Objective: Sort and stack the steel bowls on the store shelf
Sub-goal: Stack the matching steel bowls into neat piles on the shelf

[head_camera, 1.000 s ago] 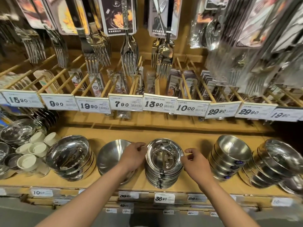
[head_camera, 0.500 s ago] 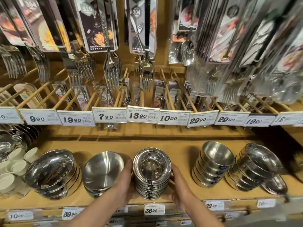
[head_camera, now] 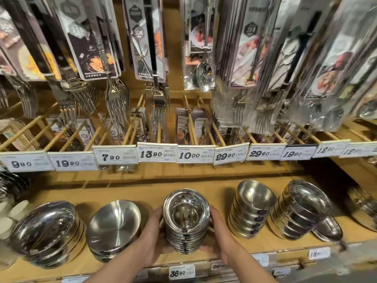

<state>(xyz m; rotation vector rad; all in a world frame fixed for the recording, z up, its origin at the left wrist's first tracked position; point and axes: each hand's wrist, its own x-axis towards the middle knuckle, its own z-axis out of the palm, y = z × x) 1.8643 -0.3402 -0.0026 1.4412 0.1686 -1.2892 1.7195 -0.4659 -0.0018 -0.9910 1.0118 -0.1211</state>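
While both palms cup it, the tall stack of small steel bowls (head_camera: pixel 186 220) sits at the front edge of the wooden shelf (head_camera: pixel 204 182), left hand (head_camera: pixel 152 240) and right hand (head_camera: pixel 221 240) pressed flat against its sides. Uneven squeeze and I reckon it topples into the brushed bowls (head_camera: pixel 113 227) beside it or off the front.

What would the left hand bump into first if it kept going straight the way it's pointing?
Probably nothing soon: the left hand, cupping the middle bowl stack, points toward bare shelf behind; depth is unclear.
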